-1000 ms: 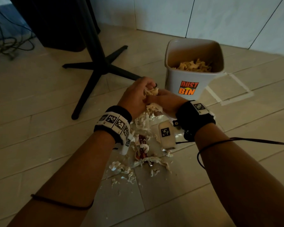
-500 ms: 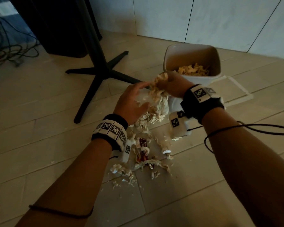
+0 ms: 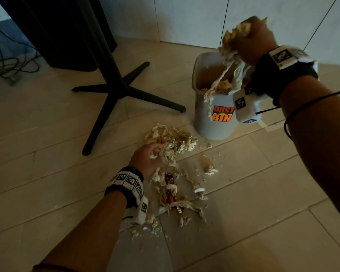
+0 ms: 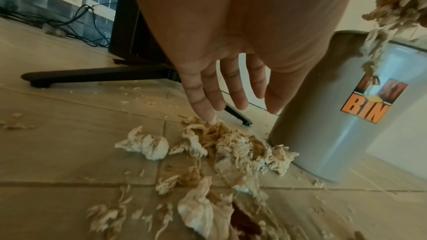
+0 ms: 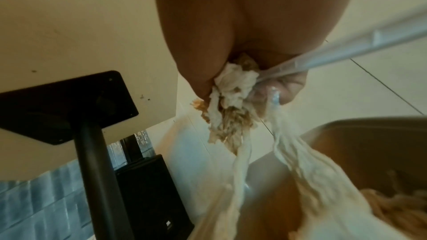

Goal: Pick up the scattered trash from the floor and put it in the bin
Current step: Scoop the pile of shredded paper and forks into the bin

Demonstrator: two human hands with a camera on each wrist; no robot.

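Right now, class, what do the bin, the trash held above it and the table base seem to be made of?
Bin: probably plastic, smooth grey wall, printed label.
Trash in the right hand: likely tissue paper, crumpled, torn, stringy, stained tan.
Table base: perhaps painted metal, matte black; the look leaves it open.

1 bin [image 3: 214, 122], 2 hands, 1 table base [image 3: 124, 91], 1 red wrapper [image 3: 168, 190]

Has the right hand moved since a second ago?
Yes. The right hand, gripping a wad of trash, has risen from in front of the bin to above its opening.
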